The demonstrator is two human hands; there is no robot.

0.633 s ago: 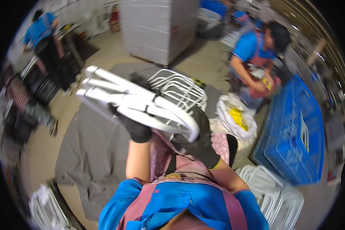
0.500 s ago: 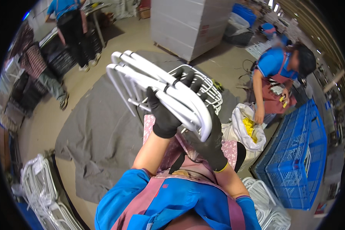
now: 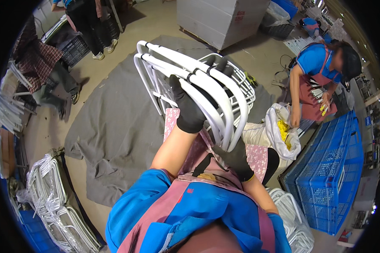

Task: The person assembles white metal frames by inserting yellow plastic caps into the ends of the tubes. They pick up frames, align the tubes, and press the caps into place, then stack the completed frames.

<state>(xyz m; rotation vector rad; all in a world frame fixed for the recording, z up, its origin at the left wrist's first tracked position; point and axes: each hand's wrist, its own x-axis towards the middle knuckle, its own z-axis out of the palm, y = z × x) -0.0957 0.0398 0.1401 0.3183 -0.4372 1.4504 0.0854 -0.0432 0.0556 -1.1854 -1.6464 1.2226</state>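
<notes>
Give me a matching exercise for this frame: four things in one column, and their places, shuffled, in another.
Things:
1. white tubular metal frame
2. grey cloth sheet on the floor
3. blue plastic crate
4. white bag with yellow pieces

Places:
A. far right, on the floor
B. held up in both black-gloved hands, left hand and right hand
C. spread beneath the work area
D. beside the crouching co-worker

Pairs: 1-B, 2-C, 3-A, 4-D
</notes>
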